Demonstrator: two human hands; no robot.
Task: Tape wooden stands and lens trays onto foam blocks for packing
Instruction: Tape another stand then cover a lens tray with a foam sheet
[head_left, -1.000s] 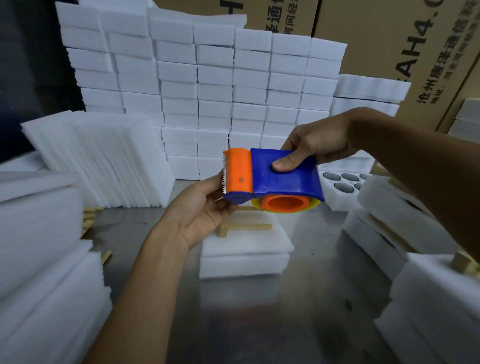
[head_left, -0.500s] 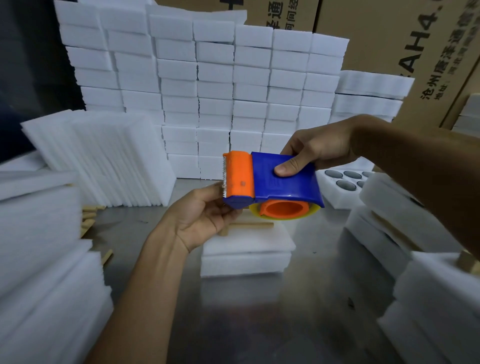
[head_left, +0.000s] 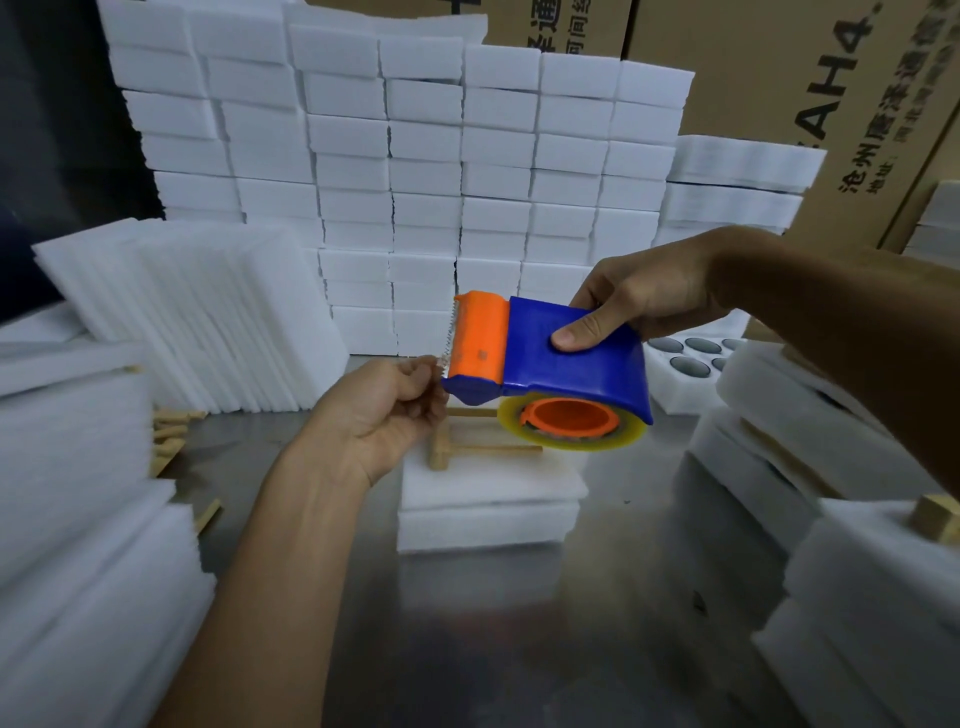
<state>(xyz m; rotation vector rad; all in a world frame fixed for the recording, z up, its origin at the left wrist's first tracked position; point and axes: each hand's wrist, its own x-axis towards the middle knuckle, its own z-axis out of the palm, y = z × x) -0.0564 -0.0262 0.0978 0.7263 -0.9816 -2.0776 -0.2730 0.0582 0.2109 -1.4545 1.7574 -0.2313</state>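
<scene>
My right hand (head_left: 644, 301) grips a blue and orange tape dispenser (head_left: 550, 358) in the air above the table, thumb on its blue top. Its roll of clear tape (head_left: 571, 434) hangs beneath. My left hand (head_left: 384, 410) pinches the tape end at the serrated blade on the dispenser's left. Below them a white foam block (head_left: 491, 499) sits on the metal table with a wooden stand (head_left: 467, 452) lying on top, partly hidden by the dispenser.
A wall of stacked foam blocks (head_left: 415, 171) fills the back. Foam sheets (head_left: 197, 317) lean at left, with loose wooden sticks (head_left: 171, 431) beside them. A lens tray (head_left: 685, 364) lies at right among foam piles (head_left: 857, 597). Cardboard boxes (head_left: 779, 104) stand behind.
The dispenser has tilted and lifted slightly. My left hand's fingers have curled from under the blade to pinch the tape end.
</scene>
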